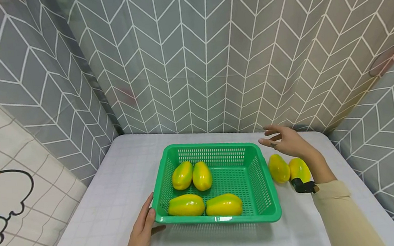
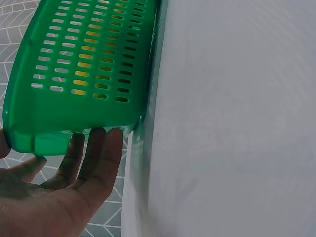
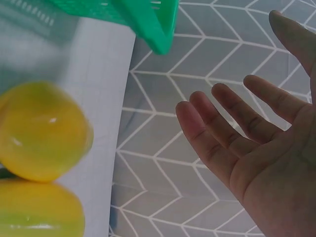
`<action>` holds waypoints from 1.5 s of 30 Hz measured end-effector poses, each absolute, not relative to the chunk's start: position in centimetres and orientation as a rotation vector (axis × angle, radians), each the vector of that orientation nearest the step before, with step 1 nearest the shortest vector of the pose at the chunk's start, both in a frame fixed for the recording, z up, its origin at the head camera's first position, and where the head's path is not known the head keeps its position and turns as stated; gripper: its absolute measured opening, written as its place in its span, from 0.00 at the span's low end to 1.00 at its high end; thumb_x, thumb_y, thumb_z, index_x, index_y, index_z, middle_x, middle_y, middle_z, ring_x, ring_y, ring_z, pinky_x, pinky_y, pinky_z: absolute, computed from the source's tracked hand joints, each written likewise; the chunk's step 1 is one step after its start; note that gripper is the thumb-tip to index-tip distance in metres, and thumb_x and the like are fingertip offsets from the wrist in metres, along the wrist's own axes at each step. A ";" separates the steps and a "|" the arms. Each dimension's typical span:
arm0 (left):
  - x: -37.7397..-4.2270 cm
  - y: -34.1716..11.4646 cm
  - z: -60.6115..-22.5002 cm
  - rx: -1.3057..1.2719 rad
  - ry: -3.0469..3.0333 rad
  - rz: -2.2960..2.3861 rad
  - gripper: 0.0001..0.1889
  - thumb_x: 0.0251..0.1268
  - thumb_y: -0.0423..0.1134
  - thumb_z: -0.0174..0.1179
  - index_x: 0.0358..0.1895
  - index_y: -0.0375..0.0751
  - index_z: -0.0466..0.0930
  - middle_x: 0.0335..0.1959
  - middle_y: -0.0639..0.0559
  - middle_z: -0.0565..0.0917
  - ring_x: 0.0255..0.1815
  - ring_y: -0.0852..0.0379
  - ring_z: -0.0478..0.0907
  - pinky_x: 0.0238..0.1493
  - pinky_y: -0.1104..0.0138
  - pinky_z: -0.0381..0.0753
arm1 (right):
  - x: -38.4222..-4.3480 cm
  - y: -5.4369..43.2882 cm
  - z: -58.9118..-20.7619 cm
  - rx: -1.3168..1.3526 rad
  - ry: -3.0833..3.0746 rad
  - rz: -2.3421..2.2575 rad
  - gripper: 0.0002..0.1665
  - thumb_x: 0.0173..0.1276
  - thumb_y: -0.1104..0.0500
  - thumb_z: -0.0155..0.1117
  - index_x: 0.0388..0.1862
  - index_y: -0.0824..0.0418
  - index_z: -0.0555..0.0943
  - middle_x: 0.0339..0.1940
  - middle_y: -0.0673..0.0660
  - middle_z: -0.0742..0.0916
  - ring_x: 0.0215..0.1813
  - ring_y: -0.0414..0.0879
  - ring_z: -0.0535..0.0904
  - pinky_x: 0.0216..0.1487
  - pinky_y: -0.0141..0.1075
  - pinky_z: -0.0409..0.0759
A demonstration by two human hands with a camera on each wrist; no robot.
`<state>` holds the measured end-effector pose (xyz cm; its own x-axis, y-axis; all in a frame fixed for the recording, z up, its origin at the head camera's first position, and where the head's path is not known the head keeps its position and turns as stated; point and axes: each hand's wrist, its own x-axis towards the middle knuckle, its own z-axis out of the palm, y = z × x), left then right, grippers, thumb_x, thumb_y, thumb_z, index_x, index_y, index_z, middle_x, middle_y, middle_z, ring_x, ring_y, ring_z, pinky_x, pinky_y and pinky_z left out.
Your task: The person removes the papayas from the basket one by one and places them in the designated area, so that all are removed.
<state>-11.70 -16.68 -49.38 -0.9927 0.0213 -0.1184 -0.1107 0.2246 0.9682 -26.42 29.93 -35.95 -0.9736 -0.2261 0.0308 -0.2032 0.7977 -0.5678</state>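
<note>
A green plastic basket (image 1: pixel 228 176) with slotted walls is on the white table. Inside it lie several yellow-green papayas (image 1: pixel 186 205), two toward the back left and the others along the front wall. My left hand (image 1: pixel 140 231) holds the basket's front left corner, thumb by the rim and fingers against the outer wall (image 2: pixel 74 113). Beyond the basket's right side my right hand (image 1: pixel 286 141) hovers with fingers spread and holds nothing. Two more papayas (image 1: pixel 279 168) lie side by side on the table, below that hand and near its wrist.
The white table (image 1: pixel 116 181) extends to both sides of the basket. Behind it hangs a grey curtain (image 1: pixel 189 59) with a white zigzag pattern. A white tiled-pattern cloth (image 1: pixel 9 144) hangs at the left. A black strap (image 1: pixel 303 186) is on my right wrist.
</note>
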 end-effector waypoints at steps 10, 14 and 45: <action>-11.7 -16.7 -49.3 -0.083 2.375 1.890 0.33 0.89 0.59 0.39 0.88 0.55 0.48 0.89 0.41 0.53 0.70 0.41 0.78 0.53 0.60 0.91 | -26.8 28.1 -35.9 -0.398 2.932 -0.938 0.42 0.79 0.41 0.64 0.81 0.64 0.67 0.74 0.72 0.79 0.72 0.70 0.78 0.67 0.63 0.83; -11.6 -16.7 -49.3 -0.089 2.377 1.883 0.33 0.88 0.59 0.39 0.88 0.55 0.48 0.89 0.41 0.52 0.70 0.41 0.78 0.53 0.59 0.91 | -27.0 27.6 -36.0 -0.417 2.935 -0.937 0.42 0.79 0.41 0.64 0.81 0.63 0.67 0.74 0.71 0.79 0.72 0.70 0.78 0.67 0.63 0.82; -11.8 -16.7 -49.5 -0.061 2.363 1.911 0.33 0.89 0.58 0.39 0.88 0.54 0.49 0.88 0.39 0.54 0.70 0.39 0.79 0.53 0.57 0.91 | -27.8 23.3 -37.4 -0.643 2.837 -0.984 0.37 0.79 0.49 0.67 0.78 0.65 0.71 0.71 0.72 0.81 0.68 0.69 0.81 0.64 0.59 0.86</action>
